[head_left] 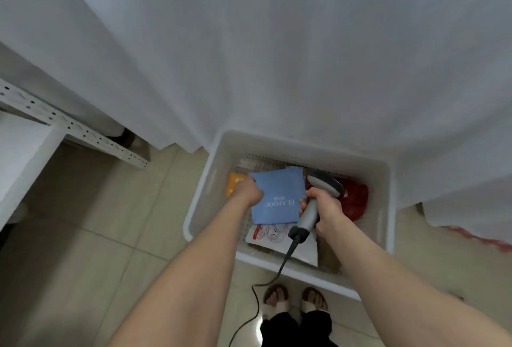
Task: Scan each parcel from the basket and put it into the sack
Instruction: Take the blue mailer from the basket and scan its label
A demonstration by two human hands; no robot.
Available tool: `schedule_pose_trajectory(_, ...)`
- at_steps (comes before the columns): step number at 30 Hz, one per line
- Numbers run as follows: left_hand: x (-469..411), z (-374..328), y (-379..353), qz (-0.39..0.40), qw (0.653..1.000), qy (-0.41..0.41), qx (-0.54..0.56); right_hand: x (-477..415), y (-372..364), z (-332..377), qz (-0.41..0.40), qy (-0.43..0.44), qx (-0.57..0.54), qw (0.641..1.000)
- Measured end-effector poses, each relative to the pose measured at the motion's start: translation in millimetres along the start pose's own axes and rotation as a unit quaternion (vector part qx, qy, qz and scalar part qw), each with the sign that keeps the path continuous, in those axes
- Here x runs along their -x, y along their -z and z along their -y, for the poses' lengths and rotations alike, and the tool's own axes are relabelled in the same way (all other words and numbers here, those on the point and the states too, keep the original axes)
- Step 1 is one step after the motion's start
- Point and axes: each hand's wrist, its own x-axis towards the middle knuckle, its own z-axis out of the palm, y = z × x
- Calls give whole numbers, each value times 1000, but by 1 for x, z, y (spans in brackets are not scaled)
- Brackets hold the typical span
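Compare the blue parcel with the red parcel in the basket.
The blue parcel is flat, with straight edges and printed lettering; the red parcel looks rounded, no print visible. The left hand grips the blue parcel's edge; no hand holds the red parcel. The blue parcel shows nearly whole; the scanner in the right hand partly hides the red parcel. Both are within the white basket.

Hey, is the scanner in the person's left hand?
No, the right hand grips the scanner, while the left hand holds the blue parcel over the basket.
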Motion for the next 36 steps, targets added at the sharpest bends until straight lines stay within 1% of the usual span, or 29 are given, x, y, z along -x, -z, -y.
schedule_pose_trajectory(5, -92, 33, -62, 17, 994, 65, 85, -118, -2, -25, -3, -41, -8, 999)
schedule_pose_trajectory(7, -126, 51, -87, 16, 982, 111, 151, -157, 0, -36, -3, -54, -4, 999)
schedule_pose_trajectory(9, -161, 68, -113, 10, 971, 144, 193, -189, 1, -44, 5, -65, -8, 998)
schedule_pose_trajectory(13, -214, 88, -146, 0, 947, 158, 278, -238, -1, -60, 25, -92, -19, 995)
schedule_pose_trajectory(15, -227, 90, -154, -11, 942, 170, 290, -253, -3, -67, 38, -101, -16, 994)
schedule_pose_trajectory(18, -233, 93, -158, -16, 945, 154, 289, -258, -5, -71, 49, -108, -19, 993)
schedule_pose_trajectory(20, -224, 88, -153, -15, 947, 127, 296, -249, -5, -68, 38, -107, -21, 993)
schedule_pose_trajectory(22, -205, 76, -136, -39, 952, 88, 291, -228, -5, -60, 25, -97, -29, 995)
schedule_pose_trajectory(25, -165, 57, -90, -109, 971, 23, 210, -182, -7, -41, 1, -70, -30, 997)
schedule_pose_trajectory(27, -136, 49, -55, -140, 973, -6, 181, -144, -10, -25, -15, -52, -35, 998)
schedule_pose_trajectory(32, -44, 20, 39, -210, 957, -37, 197, -38, -19, 18, -44, -5, -65, 997)
schedule_pose_trajectory(36, 32, -4, 102, -218, 943, -63, 243, 52, -31, 58, -65, 29, -71, 995)
